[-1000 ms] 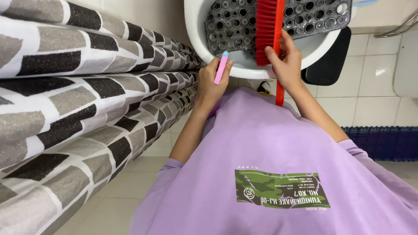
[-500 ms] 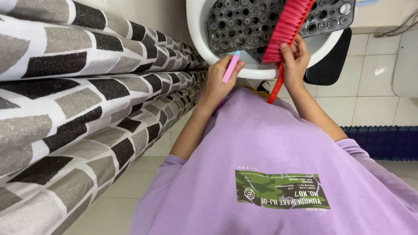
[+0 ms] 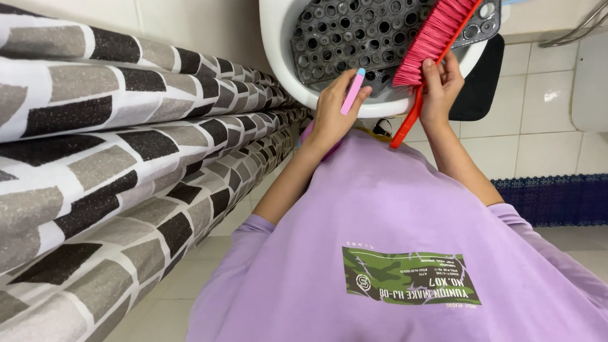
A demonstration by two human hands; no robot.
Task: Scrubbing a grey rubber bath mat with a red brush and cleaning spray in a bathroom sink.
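Observation:
My right hand (image 3: 440,88) grips a long red brush (image 3: 441,28) with pink bristles, laid slanting across a dark grey perforated mat (image 3: 366,24) inside a white tub (image 3: 281,49). My left hand (image 3: 332,111) rests on the tub's near rim and holds a thin pink stick with a light blue tip (image 3: 352,92). The brush's red handle (image 3: 406,125) sticks down below my right hand. My purple shirt (image 3: 403,255) fills the lower part of the view.
A curtain with a grey, black and white brick pattern (image 3: 112,152) hangs along the left. A black object (image 3: 481,81) sits under the tub's right side. White wall tiles (image 3: 547,112), a metal rail (image 3: 584,22) and a dark blue floor mat (image 3: 565,200) lie to the right.
The brush has swung from nearly upright to slanting up to the right across the mat. My right hand shifted a little with it. My left hand stayed on the rim.

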